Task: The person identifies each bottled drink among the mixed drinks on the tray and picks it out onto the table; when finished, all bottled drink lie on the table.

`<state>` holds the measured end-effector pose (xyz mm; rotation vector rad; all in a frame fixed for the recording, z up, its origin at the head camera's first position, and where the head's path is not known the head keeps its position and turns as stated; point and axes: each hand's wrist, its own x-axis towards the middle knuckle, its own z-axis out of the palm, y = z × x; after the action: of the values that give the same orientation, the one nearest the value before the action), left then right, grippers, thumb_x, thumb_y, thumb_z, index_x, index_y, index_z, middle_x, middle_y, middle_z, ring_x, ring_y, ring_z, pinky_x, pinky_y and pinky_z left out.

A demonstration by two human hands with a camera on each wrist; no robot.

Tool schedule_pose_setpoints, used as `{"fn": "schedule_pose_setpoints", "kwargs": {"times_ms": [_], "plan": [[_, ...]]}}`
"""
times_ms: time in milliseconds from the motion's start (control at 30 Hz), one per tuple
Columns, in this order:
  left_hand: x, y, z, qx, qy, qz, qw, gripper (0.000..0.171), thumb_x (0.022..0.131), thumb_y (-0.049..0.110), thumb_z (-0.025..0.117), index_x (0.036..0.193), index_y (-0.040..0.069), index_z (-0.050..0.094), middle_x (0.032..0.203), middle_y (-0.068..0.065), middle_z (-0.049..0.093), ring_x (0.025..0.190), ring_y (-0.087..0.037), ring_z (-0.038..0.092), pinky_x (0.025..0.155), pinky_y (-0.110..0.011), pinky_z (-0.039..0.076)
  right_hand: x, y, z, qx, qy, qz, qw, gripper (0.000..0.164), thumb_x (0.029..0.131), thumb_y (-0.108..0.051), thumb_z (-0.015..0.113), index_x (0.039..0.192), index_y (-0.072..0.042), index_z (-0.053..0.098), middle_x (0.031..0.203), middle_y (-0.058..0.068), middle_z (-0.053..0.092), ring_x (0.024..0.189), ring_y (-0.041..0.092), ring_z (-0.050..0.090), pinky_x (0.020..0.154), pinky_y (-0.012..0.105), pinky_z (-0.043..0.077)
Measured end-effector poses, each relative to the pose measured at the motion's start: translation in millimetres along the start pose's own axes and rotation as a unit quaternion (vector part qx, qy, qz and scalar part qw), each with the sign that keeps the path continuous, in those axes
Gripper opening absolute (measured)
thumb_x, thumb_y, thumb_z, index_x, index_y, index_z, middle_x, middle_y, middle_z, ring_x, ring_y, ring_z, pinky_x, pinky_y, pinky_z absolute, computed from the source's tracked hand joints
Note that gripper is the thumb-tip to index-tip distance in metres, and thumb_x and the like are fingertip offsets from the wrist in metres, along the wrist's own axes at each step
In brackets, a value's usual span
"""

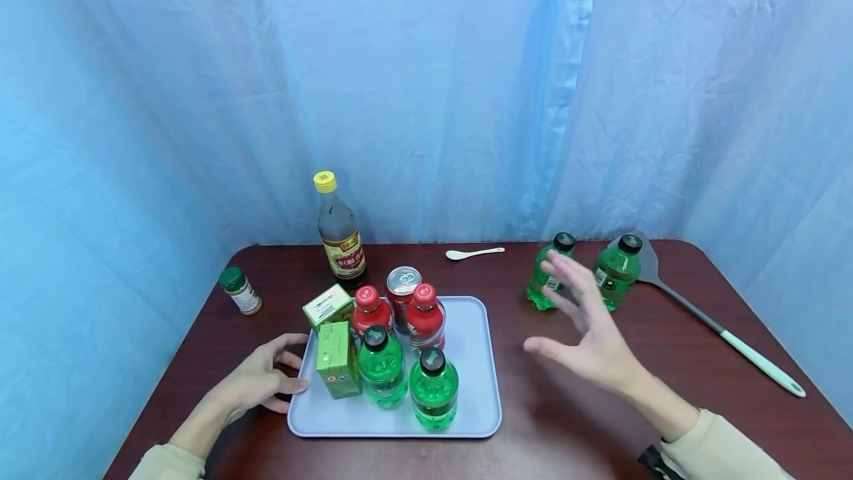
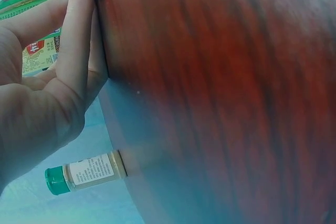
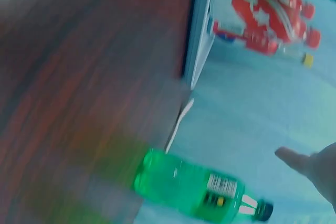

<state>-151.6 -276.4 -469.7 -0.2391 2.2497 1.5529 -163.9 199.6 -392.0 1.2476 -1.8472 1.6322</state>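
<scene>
My left hand (image 1: 256, 380) holds the left rim of a pale blue tray (image 1: 469, 406); the left wrist view shows its bent fingers (image 2: 76, 35) at the tray's edge. On the tray stand two green soda bottles (image 1: 382, 372) in front, two red-capped bottles (image 1: 424, 321), a red can (image 1: 403, 284) and two green drink cartons (image 1: 338, 361). My right hand (image 1: 596, 339) is in the air right of the tray, thumb and fingers spread, holding nothing. Just beyond it stands a green soda bottle (image 1: 543, 280), partly hidden by the fingers in the head view; another green bottle (image 1: 616, 272) stands to its right.
Behind the tray stands a yellow-capped sauce bottle (image 1: 343, 239). A small white spoon (image 1: 474, 252) lies near the table's back edge. A green-capped spice jar (image 1: 240, 291) is at the left. At the right lies a spatula (image 1: 726, 335). Blue curtains (image 1: 426, 95) hang behind.
</scene>
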Motion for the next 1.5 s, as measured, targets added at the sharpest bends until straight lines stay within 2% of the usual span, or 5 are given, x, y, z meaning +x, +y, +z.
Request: {"fn": "schedule_pose_setpoints", "kwargs": {"times_ms": [367, 767, 1000, 1233, 1500], "plan": [[2.4, -4.4, -2.8, 0.003, -0.023, 0.02, 0.9995, 0.083, 0.083, -0.004, 0.077, 0.153, 0.002, 0.032, 0.113, -0.021, 0.052, 0.086, -0.028, 0.064, 0.06, -0.048, 0.06, -1.1, -8.1, 47.0, 0.003, -0.123, 0.089, 0.988, 0.105, 0.069, 0.004, 0.091, 0.152, 0.011, 0.026, 0.153, 0.023, 0.033, 0.142, 0.022, 0.038, 0.107, 0.041, 0.046], [1.5, -3.2, -3.4, 0.004, -0.022, 0.023, 0.9995, 0.083, 0.083, -0.004, 0.077, 0.153, 0.002, 0.032, 0.113, -0.021, 0.052, 0.086, -0.027, 0.064, 0.06, -0.049, 0.06, -15.7, 21.1, 75.2, 0.048, -0.224, 0.162, 0.96, 0.106, 0.078, -0.012, 0.09, 0.16, -0.01, 0.023, 0.156, 0.011, 0.033, 0.137, 0.034, 0.043, 0.105, 0.052, 0.047], [0.5, -0.7, -1.1, 0.003, -0.01, 0.008, 0.9999, 0.082, 0.082, -0.005, 0.078, 0.152, 0.004, 0.036, 0.113, -0.021, 0.052, 0.087, -0.029, 0.063, 0.061, -0.049, 0.061, -16.4, 22.5, 85.8, 0.006, -0.256, 0.163, 0.953, 0.095, 0.083, -0.03, 0.086, 0.158, -0.013, 0.028, 0.157, 0.01, 0.037, 0.139, 0.023, 0.041, 0.106, 0.043, 0.047], [1.1, 0.0, -1.2, 0.005, -0.01, 0.007, 0.9999, 0.081, 0.082, -0.004, 0.077, 0.151, 0.004, 0.036, 0.113, -0.021, 0.052, 0.086, -0.029, 0.064, 0.061, -0.049, 0.061, -18.3, 24.0, 97.2, 0.01, -0.27, 0.211, 0.94, 0.092, 0.083, -0.028, 0.086, 0.157, -0.024, 0.032, 0.156, 0.005, 0.039, 0.138, 0.017, 0.04, 0.107, 0.041, 0.046], [1.0, -0.8, -1.5, 0.004, -0.014, 0.01, 0.9998, 0.081, 0.083, -0.004, 0.077, 0.151, 0.003, 0.036, 0.113, -0.022, 0.052, 0.087, -0.029, 0.064, 0.062, -0.049, 0.061, -18.8, 28.8, 105.0, -0.003, -0.26, 0.202, 0.944, 0.079, 0.083, -0.025, 0.087, 0.148, -0.021, 0.042, 0.145, 0.002, 0.051, 0.13, 0.016, 0.048, 0.107, 0.038, 0.045]]}}
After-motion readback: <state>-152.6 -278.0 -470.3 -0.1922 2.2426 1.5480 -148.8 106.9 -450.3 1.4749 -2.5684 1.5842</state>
